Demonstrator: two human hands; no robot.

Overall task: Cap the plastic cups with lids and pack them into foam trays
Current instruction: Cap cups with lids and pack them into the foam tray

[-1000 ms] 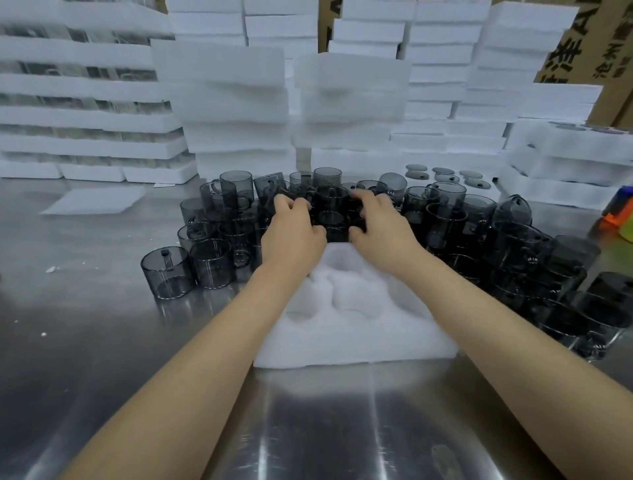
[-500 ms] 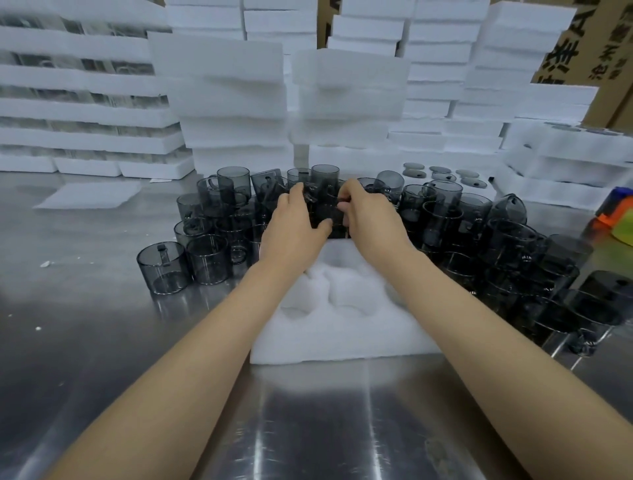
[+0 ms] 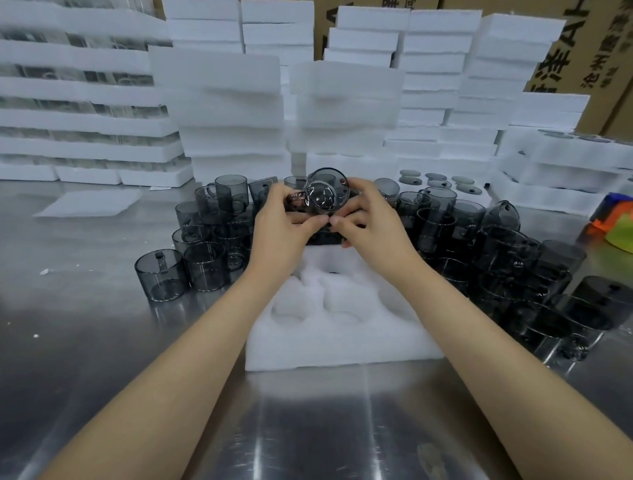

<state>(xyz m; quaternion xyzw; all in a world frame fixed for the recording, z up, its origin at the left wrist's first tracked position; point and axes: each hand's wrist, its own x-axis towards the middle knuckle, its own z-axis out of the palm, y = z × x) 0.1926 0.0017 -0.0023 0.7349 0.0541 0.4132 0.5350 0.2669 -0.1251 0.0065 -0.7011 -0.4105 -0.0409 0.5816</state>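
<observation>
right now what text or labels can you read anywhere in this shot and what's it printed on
"A": big black letter, lying sideways, on the cardboard box upper right.
"洋", probably: big character beside it, partly behind foam stacks.
Smaller Chinese column on that box: too blurred to read.
Print on the top-centre box: cut off, unreadable.
cups, lids, foam tray: no text visible.

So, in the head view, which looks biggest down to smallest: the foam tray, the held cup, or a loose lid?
1. foam tray
2. held cup
3. loose lid, though it lies farther back, so its real size against the cup is unsure.
</observation>
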